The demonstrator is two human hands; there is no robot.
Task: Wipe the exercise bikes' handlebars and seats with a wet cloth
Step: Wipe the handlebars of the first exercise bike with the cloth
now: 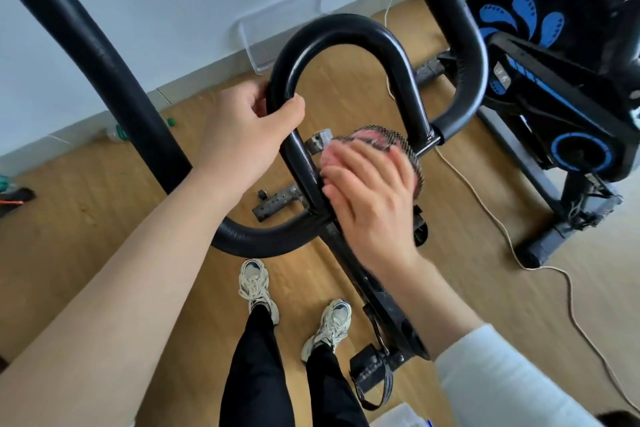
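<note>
1. The bike you stand over could rock if you lean on it; your left hand is clenched round the left side of the handlebar loop, so keep that brace.
2. A second bike sits to the loop's right, with a cable trailing on the floor beside it: a trip risk if you step across.
3. Your right hand presses the pink cloth against the bars just below the loop. It looks blurred, so a fast stroke may skip spots or catch your fingers on the bracket.
</note>
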